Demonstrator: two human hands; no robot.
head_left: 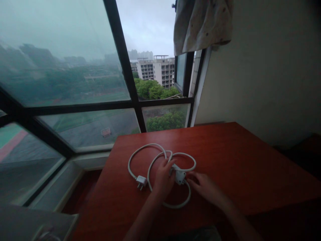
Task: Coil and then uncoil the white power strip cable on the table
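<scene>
A white power strip (180, 177) with a pale cord (176, 206) lies on the reddish-brown table. My left hand (164, 177) is closed over the strip's left part, its fingers hiding some of the casing. Close by the other end, my right hand (204, 188) is curled, with thumb and forefinger brought together where the cord leaves the casing; the exact contact is hard to make out. Loose loops of the cord spread around and behind my left hand. The white plug (141, 181) rests to the left, its metal prongs pointing towards me.
The wooden table (225, 150) meets dark-framed windows (75, 107) at the back and left. A pale wall (258, 73) stands at the right. A curtain (203, 26) hangs above the opened pane. At lower left is a grey surface (30, 221).
</scene>
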